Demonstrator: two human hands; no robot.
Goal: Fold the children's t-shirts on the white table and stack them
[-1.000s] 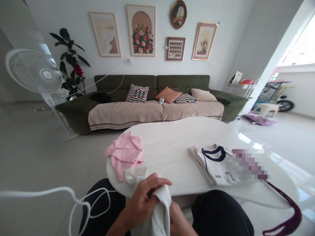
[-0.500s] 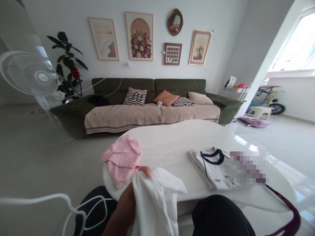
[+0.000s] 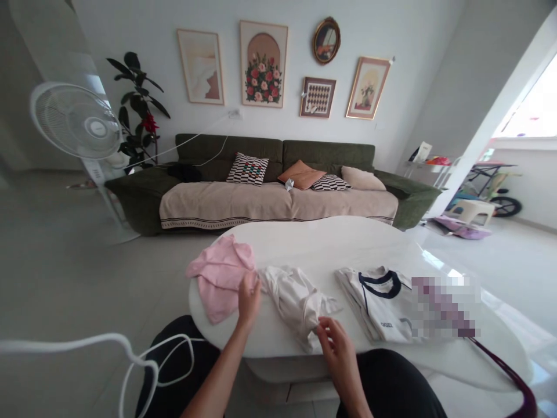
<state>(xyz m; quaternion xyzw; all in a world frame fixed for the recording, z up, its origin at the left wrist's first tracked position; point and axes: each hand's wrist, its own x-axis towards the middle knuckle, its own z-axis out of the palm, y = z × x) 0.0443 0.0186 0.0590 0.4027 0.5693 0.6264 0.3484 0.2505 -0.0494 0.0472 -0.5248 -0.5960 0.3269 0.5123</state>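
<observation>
A crumpled white garment (image 3: 292, 299) lies on the white oval table (image 3: 343, 244) in front of me. My left hand (image 3: 248, 299) pinches its left edge, right beside a rumpled pink garment (image 3: 220, 276). My right hand (image 3: 334, 343) grips the white garment's near right end at the table's front edge. A folded white shirt with a navy collar (image 3: 376, 296) lies flat to the right, apart from both hands.
A green sofa (image 3: 274, 180) with cushions stands behind the table. A standing fan (image 3: 78, 125) and a plant (image 3: 139, 116) are at the left. A white cable (image 3: 130, 360) loops by my knees. A dark red strap (image 3: 505, 371) trails off the table's right.
The white garment was bunched in both hands near my lap, then lifted; now it lies on the table, with my hands spread to its two ends.
</observation>
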